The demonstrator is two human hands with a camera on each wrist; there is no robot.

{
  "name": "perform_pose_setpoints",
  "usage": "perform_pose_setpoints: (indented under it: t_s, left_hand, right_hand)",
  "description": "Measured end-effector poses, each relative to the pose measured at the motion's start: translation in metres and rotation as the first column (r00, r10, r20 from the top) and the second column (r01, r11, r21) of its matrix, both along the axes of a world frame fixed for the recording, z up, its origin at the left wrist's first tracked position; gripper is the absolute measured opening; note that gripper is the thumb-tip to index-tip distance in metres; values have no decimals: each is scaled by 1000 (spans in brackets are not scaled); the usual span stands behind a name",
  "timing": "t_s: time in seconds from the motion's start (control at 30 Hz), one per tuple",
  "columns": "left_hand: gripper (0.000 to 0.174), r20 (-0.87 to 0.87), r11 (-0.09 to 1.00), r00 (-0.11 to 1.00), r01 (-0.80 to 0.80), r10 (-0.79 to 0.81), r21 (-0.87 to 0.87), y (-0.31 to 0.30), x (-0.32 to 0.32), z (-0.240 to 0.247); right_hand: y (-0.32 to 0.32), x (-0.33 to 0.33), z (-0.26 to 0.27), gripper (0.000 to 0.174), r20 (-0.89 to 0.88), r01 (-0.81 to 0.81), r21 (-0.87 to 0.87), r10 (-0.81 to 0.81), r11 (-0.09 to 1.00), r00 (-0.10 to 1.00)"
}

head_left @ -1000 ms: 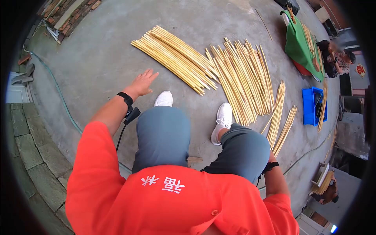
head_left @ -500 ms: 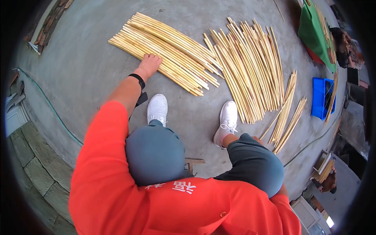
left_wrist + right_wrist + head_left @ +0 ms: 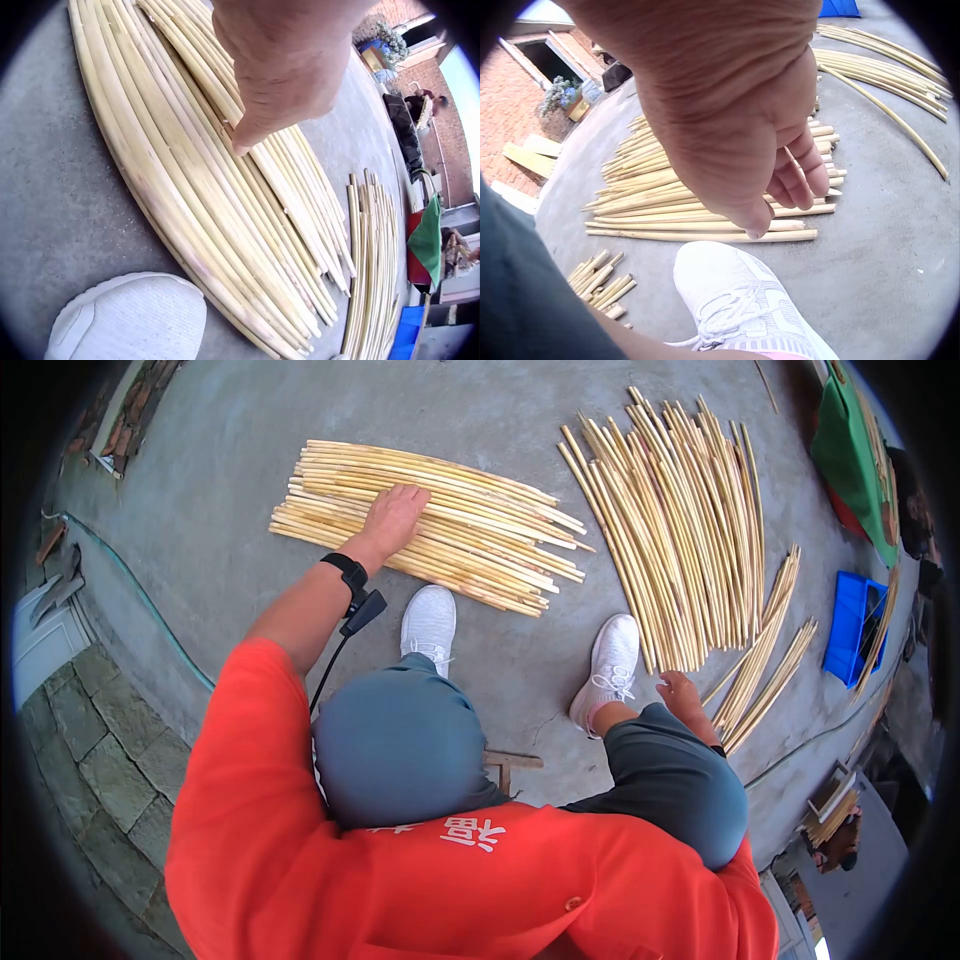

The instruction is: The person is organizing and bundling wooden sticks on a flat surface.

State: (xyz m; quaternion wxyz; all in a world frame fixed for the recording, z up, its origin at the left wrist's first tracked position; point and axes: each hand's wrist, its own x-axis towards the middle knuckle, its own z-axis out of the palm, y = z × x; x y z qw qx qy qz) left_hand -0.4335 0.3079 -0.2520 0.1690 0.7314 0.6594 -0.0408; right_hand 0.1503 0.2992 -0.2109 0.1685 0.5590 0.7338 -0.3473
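My left hand (image 3: 395,520) rests on top of a spread layer of pale, peeled wooden sticks (image 3: 470,575) lying on the concrete ground. Up close in the left wrist view, the thumb's tip touches the sticks (image 3: 180,187), while the other fingers are hidden behind the hand. Beside my right knee, the right hand (image 3: 682,698) hangs with loosely bent fingers and nothing between them. It is near the lower ends of a second, fanned-out layer of sticks (image 3: 670,540); in the right wrist view these sticks (image 3: 697,214) show beyond the hand (image 3: 727,142).
Two small stick bundles (image 3: 765,645) lie to the right, with a blue crate (image 3: 848,600) and a green cloth (image 3: 850,455) farther out. White shoes (image 3: 428,622) stand close to both layers. A hose (image 3: 140,585) runs along the left. Other people (image 3: 455,247) are in the background.
My left hand came down onto the left layer and moved farther over it. Those sticks have turned and spread apart. The right hand has come out from behind the knee.
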Motion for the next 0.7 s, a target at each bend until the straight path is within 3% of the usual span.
perform_pose_setpoints:
  t_s: [0.03, 0.07, 0.13, 0.23, 0.37, 0.53, 0.63, 0.7]
  left_hand:
    - [37, -74, 989, 997, 44, -34, 142, 8, -1, 2]
    - [37, -70, 989, 997, 45, -35, 143, 14, -4, 1]
    - [29, -199, 984, 969, 164, -148, 65, 31, -7, -6]
    - [26, -247, 970, 941, 243, -230, 22, 45, -11, -12]
    - [22, -218, 968, 943, 242, -252, -73, 65, -25, -9]
    - [18, -210, 982, 965, 174, -155, 76, 115, -44, 29]
    - [18, -289, 968, 949, 179, -122, 178, 159, -62, 39]
    - [30, -427, 991, 904, 33, 24, 126, 183, -77, 47]
  right_hand:
    - [3, -5, 2, 21, 1, -1, 0, 1, 1000, 1000]
    - [4, -10, 4, 21, -7, -25, 4, 25, 1000, 1000]
    - [9, -8, 4, 22, -1, -36, 8, 36, 999, 999]
    - [-2, 3, 0, 22, -56, -19, -3, 19, 1000, 998]
    - [-4, 15, -3, 26, 25, -5, -85, 7, 996, 1000]
    - [-8, 23, -2, 22, 38, 43, -75, -40, 996, 998]
    - [-11, 22, -1, 22, 36, 70, -55, -68, 996, 997]
    - [-11, 20, 0, 22, 56, 40, -47, -37, 998, 998]
